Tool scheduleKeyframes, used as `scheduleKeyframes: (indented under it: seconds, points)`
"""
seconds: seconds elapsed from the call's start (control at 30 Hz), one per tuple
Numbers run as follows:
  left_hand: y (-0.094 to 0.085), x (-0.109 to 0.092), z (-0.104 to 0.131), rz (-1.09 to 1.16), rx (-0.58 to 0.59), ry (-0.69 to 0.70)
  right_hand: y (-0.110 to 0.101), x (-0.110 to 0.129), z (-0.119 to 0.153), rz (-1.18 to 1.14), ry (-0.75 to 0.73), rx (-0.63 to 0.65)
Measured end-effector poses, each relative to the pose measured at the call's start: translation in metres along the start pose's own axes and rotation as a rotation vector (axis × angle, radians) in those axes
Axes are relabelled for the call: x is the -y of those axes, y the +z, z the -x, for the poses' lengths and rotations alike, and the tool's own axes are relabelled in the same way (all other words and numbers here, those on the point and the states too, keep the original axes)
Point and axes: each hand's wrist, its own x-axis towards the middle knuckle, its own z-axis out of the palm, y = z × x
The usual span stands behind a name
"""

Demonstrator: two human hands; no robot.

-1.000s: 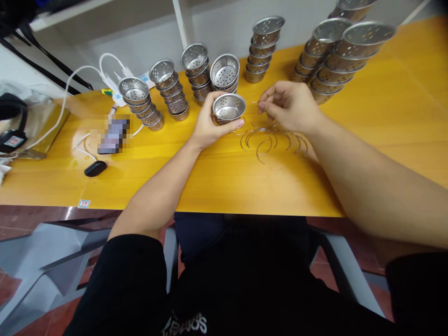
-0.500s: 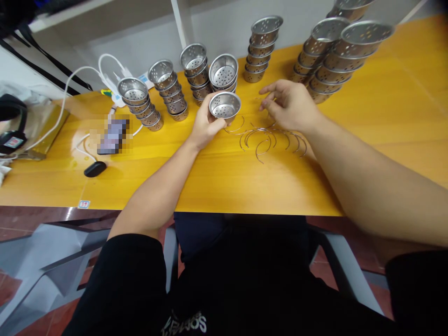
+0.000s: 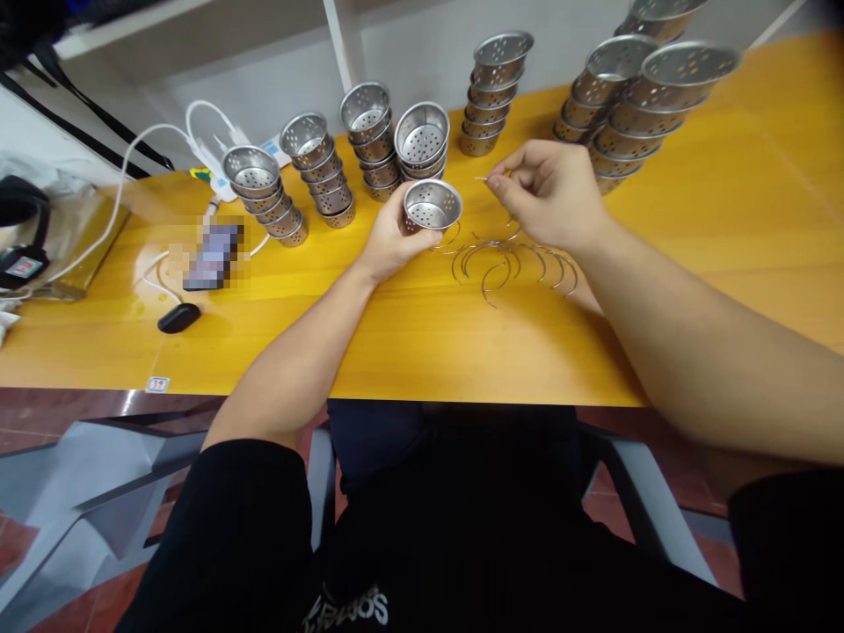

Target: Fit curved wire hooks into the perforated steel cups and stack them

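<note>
My left hand [image 3: 394, 239] is closed round a small perforated metal cup [image 3: 432, 207], its mouth tilted up toward me. To the right, my right hand [image 3: 550, 195] pinches a thin curved wire [image 3: 482, 179] between thumb and fingers; its short tip sticks out leftward toward the cup, and the rest is hidden by the hand. Below both hands, several loose curved wires [image 3: 499, 260] lie spread on the yellow table. Just behind the held cup stands a stack of similar cups [image 3: 423, 141], with a wire across the top one's mouth.
More stacks of perforated cups stand along the back: left stack [image 3: 254, 180], middle stack [image 3: 488, 92], large right stack [image 3: 650, 110]. A phone [image 3: 214, 257] with white cables and a black oval device [image 3: 179, 318] lie at left. The table [image 3: 422, 352] ends close to my body.
My left hand has shifted the cup slightly right and down. My right hand has closed its fingertips, and the wire tip now shows clearly between them.
</note>
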Motion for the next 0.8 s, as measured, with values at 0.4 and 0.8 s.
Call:
scheduleKeyframes:
  seconds: [0.4,0.8]
  points:
    - [0.019,-0.013,0.007,-0.004,0.069,0.089,0.020,0.038,0.019,0.032,0.092,0.094]
    - [0.031,-0.028,0.011,-0.112,0.071,0.041,0.026,0.038,0.021,0.051,0.115,0.087]
